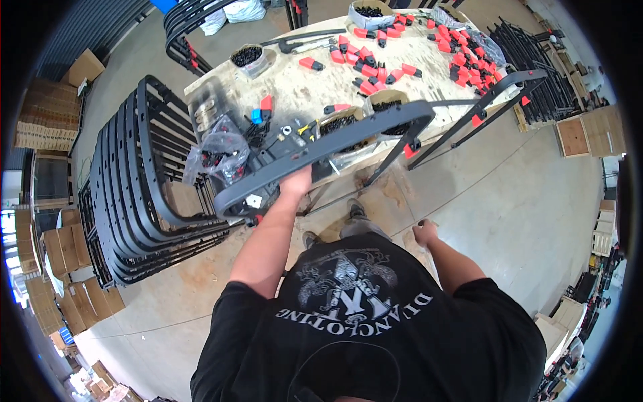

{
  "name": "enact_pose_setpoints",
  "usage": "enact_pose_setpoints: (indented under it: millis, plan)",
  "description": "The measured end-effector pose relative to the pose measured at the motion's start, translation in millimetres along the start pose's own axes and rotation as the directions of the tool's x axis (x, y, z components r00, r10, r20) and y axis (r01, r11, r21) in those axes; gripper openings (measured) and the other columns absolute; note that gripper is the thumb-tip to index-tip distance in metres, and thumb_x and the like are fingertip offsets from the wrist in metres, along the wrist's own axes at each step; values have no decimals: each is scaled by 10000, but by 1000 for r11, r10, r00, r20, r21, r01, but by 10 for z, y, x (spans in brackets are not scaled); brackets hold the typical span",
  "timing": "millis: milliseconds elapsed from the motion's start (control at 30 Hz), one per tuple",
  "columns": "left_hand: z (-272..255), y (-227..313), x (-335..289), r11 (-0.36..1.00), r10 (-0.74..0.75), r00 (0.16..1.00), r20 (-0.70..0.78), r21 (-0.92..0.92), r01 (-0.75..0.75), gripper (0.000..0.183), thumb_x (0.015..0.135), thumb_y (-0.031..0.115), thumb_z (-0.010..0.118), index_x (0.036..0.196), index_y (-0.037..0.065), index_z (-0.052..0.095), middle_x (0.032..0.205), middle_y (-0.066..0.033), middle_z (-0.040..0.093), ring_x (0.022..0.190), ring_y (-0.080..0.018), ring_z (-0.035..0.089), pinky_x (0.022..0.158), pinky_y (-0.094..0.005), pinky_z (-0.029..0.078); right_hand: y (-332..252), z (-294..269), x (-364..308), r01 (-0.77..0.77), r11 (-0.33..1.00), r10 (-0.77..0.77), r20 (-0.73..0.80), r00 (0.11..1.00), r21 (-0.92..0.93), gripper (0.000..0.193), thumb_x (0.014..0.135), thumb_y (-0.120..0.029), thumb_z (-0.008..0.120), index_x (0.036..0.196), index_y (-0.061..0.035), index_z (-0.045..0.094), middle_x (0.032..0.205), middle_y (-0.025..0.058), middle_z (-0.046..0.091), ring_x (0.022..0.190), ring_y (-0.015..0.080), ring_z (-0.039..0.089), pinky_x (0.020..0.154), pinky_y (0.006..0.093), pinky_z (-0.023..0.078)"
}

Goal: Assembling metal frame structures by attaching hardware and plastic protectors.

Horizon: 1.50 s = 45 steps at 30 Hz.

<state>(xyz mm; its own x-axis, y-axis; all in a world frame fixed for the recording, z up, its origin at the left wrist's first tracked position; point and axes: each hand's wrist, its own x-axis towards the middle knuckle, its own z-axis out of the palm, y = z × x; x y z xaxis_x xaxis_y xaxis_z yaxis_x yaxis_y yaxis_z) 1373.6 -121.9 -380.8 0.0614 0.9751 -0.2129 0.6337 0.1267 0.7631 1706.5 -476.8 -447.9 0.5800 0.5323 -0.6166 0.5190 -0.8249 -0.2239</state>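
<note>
My left hand (297, 181) is closed around a long black metal frame (335, 143) with rounded corners, its fingers partly hidden behind the bar. The frame slants across the table's near edge, and red-tipped black fittings show along its underside. My right hand (425, 232) hangs over the floor to the right, apart from the frame, with its fingers curled. Whether anything is inside it is hidden. Beyond the left hand, a clear plastic bag (224, 151) of small parts lies on the table beside a box of black pieces (339, 124).
Several matching black frames (144, 161) stand stacked at my left. The worktable (295, 87) bears scattered red and black fittings (365, 63) and a tub of black parts (249, 59). Another black frame (482, 107) leans at the table's right end. Dark bars (536, 74) are piled farther right.
</note>
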Motion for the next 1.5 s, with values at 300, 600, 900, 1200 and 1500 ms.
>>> enact_pose_setpoints:
  millis: [300, 600, 900, 1200, 1500]
  plan:
    - [456, 711, 603, 967, -123, 949, -291, 180, 180, 528, 694, 362, 884, 819, -119, 706, 861, -264, 735, 794, -383, 727, 693, -437, 549, 275, -535, 167, 62, 957, -97, 110, 989, 285, 508, 877, -355, 674, 1240, -7, 600, 1006, 229, 722, 976, 366, 703, 885, 435, 551]
    - [317, 442, 657, 927, -209, 944, -254, 255, 273, 496, 725, 225, 747, 1096, -79, 620, 1057, -312, 700, 1044, -454, 677, 888, -464, 548, 1369, -777, 628, -330, 920, 298, 168, 939, 210, 464, 860, -300, 658, 1211, 1, 615, 1150, 275, 688, 1073, 409, 672, 924, 449, 540]
    - [-79, 446, 17, 886, -248, 960, 133, -370, 280, 295, 887, 90, 620, 1142, -55, 590, 850, -141, 707, 690, -233, 671, 651, -373, 532, 277, -862, 887, -23, 964, -36, 215, 976, 266, 472, 859, -339, 688, 1163, 21, 662, 1074, 219, 717, 1000, 326, 692, 872, 416, 546]
    - [-826, 683, -1365, 940, 316, 906, 282, -220, -259, 95, 878, 43, 561, 935, -30, 538, 758, -141, 610, 647, -240, 611, 585, -365, 496, -2906, -653, -864, 201, 581, -750, 422, 509, 789, 437, 974, -367, 686, 1274, -56, 629, 1098, 39, 667, 938, 141, 609, 836, 312, 512]
    - [-2051, 157, -2048, 936, 349, 899, 263, -141, -322, 346, 858, 86, 599, 1171, -61, 596, 1073, -284, 664, 1034, -454, 644, 889, -457, 523, -3671, -220, -2312, 426, 412, -854, 179, 488, 806, 318, 1050, -245, 555, 1273, -39, 650, 1154, 45, 701, 1027, 140, 626, 913, 328, 507]
